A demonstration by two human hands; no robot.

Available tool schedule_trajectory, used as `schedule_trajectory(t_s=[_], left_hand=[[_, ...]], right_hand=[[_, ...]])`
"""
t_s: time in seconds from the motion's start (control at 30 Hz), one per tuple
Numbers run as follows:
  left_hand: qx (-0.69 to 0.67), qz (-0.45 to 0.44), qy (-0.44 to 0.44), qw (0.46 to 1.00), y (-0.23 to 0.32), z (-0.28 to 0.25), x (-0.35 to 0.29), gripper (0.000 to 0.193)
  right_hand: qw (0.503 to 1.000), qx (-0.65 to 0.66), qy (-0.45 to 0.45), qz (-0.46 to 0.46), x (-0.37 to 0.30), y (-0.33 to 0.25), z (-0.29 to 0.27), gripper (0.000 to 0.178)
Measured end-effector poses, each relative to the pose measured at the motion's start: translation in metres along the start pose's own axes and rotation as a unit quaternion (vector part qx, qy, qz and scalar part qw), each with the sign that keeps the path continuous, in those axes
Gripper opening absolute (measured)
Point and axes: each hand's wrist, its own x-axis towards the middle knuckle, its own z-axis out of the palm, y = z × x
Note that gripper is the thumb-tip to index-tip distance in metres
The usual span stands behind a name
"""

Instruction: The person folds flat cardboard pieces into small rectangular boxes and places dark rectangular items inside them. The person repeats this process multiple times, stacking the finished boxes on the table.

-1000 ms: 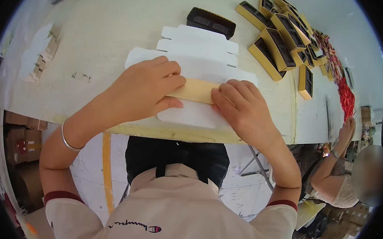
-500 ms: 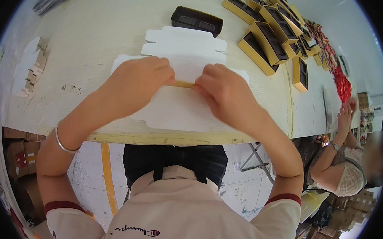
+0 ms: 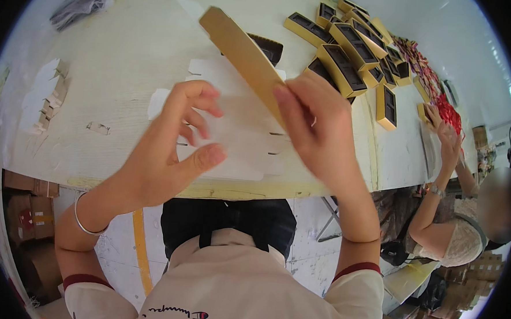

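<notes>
Gold card strip [image 3: 242, 53] — long, flat, pinched at its near end by your right hand [image 3: 320, 128], far end raised and angled away to the upper left. It looks light and stiff but easily creased; hold it by the edges, near the end.

Your left hand [image 3: 172, 149] — fingers loosely spread, holding nothing, hovering over the white die-cut card sheets [image 3: 239, 141] that lie between and beneath both hands.

Gold trays with dark inserts [image 3: 347, 54] — beyond your right hand.

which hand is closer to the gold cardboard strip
Right. The right hand pinches the gold cardboard strip at its lower end; the left hand is open beside it, not touching.
</notes>
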Motion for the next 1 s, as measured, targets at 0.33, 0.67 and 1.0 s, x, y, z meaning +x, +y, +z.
schedule_trajectory(t_s=[0.33, 0.67, 1.0], left_hand=[[-0.08, -0.173, -0.065, 0.98, -0.002, -0.04, 0.032, 0.034], [0.345, -0.157, -0.219, 0.899, 0.014, -0.02, 0.083, 0.045], [0.297, 0.014, -0.069, 0.952, -0.024, 0.002, 0.002, 0.021]], right_hand=[[0.944, -0.127, 0.042, -0.3, -0.034, -0.022, -0.019, 0.031], [0.954, -0.111, -0.124, -0.248, -0.036, 0.015, 0.0, 0.009], [0.93, 0.161, -0.289, 0.158, 0.004, 0.021, 0.023, 0.015]])
